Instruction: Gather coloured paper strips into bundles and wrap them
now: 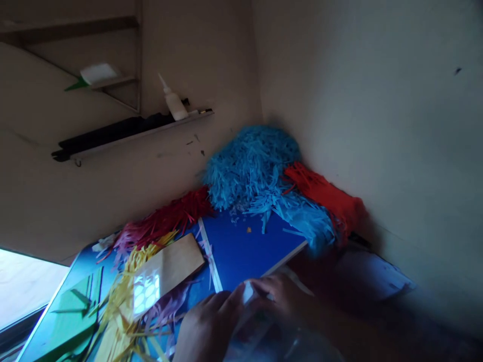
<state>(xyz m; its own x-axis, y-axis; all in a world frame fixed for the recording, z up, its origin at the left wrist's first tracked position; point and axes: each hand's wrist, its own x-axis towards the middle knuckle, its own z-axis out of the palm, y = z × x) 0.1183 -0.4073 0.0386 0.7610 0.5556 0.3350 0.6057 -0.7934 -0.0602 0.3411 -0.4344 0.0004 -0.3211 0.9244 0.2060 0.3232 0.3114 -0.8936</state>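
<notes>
My left hand (206, 327) and my right hand (287, 296) meet at the bottom middle of the head view. Both pinch a clear plastic bag (260, 334) that lies blurred between them; its top edge sits between my fingers. The hands rest at the near edge of a blue board (245, 249). A wooden strip (171, 269) with a white sheet of round shapes lies just left of my left hand.
Heaps of cut paper strips lie on the table: light blue (252, 168), red (328, 193), dark red and pink (162, 221), yellow (121, 306). Green paper (70, 319) lies at the left. A glue bottle (171, 100) stands on a wall shelf. Walls close in behind and right.
</notes>
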